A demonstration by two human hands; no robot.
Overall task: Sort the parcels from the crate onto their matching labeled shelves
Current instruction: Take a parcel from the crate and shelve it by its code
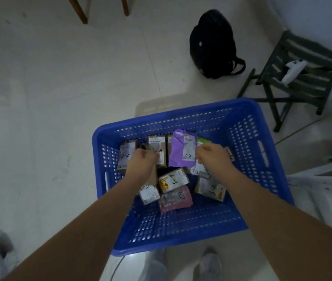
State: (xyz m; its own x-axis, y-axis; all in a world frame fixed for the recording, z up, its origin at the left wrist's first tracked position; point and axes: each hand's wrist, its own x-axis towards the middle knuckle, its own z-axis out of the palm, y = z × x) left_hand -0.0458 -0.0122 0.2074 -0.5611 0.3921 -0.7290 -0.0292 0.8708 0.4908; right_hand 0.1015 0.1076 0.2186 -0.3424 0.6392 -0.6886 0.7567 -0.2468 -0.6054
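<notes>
Pale tiled floor point(59, 88), blue crate point(248, 138) of numbered parcels on it.
Left hand point(142, 161) curled on brown cardboard parcel point(152, 175); right hand point(213, 157) pinching purple parcel point(178, 151) marked 3-1; black backpack point(211, 43), green stool point(301, 74) far right.

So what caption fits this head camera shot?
Both hands, left hand and right hand, reach among numbered parcels in a blue crate.

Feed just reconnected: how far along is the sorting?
Done: nothing I can confirm; no shelves are in view. In hand: both hands are down in the blue crate, the left hand gripping a brown parcel, the right hand curled among parcels, its hold unclear. Left: about ten parcels remain, including the purple mailer.
</notes>
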